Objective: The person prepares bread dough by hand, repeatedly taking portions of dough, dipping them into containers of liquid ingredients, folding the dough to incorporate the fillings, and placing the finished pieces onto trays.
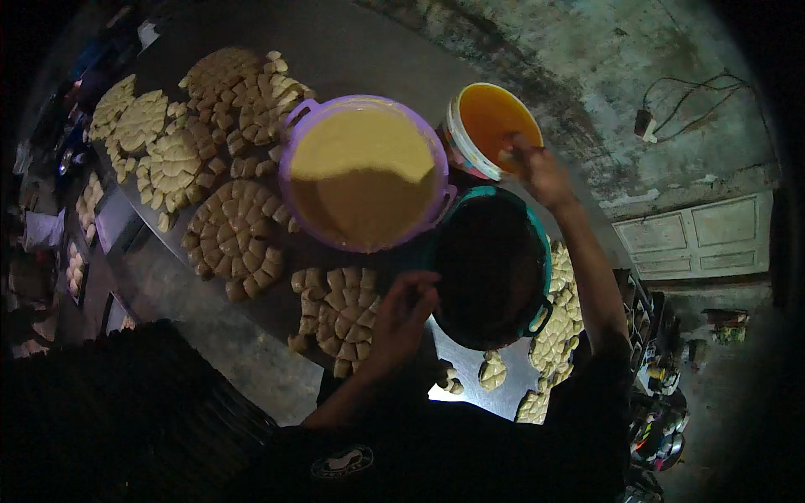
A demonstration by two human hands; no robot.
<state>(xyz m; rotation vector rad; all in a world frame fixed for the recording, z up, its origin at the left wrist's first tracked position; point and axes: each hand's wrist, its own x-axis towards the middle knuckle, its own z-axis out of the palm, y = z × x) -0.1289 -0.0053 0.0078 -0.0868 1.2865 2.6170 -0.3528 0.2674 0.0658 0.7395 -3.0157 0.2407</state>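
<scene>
My right hand [538, 172] reaches over the near rim of a white bucket [461, 126] of orange liquid, its fingers closed on something I cannot make out. My left hand [407, 310] is beside the left side of a dark-filled green-rimmed basin [537, 222], fingers curled; what they hold, if anything, is unclear. Behind it, a purple basin [298, 142] holds pale yellow batter or powder, partly shadowed. Cut dough pieces [231, 235] lie in several clusters on the metal table [360, 63], including one cluster [335, 314] just left of my left hand.
Trays [117, 226] with dough pieces stand at the left beyond the table edge. At the right are a stained concrete surface, a device with a cable [646, 126], a pale panelled door [696, 235] and assorted clutter [658, 419]. A dark slatted object [142, 394] fills the lower left.
</scene>
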